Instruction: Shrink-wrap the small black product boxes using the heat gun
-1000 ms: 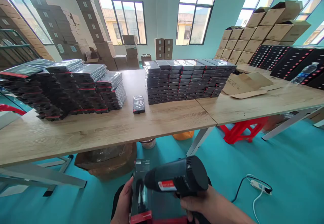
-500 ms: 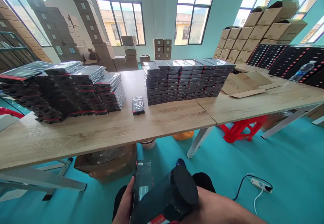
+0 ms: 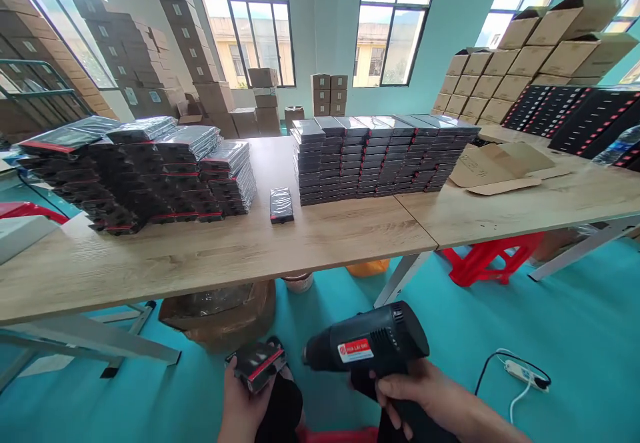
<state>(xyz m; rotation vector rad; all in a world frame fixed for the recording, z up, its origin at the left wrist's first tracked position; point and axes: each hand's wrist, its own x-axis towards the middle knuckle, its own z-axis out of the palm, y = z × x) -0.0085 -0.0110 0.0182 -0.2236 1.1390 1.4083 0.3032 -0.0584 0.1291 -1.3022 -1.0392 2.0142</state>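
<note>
My right hand [image 3: 407, 393] is wrapped round the handle of a black heat gun [image 3: 367, 343] with a red label on its side. The gun's nozzle points left, toward a black box with a red stripe [image 3: 257, 363]. That box is in my left hand [image 3: 243, 396], its end tilted toward me, and a small gap separates it from the nozzle. On the table [image 3: 210, 256] beyond lies a single film-wrapped black box [image 3: 281, 205]. It sits between a loose pile of wrapped boxes [image 3: 165, 176] on the left and a neat stack of boxes [image 3: 375, 159] on the right.
An open carton with plastic film [image 3: 220, 316] stands under the table, near a table leg [image 3: 403, 279]. A red stool [image 3: 490, 259] is under the right table. On the floor at right lies a power strip [image 3: 525, 371] with cords. Flattened cardboard [image 3: 500, 166] rests on the right table.
The heat gun has swung from pointing down toward me to lying level, nozzle leftward. The box in my left hand has turned from upright to end-on, and the view has shifted slightly.
</note>
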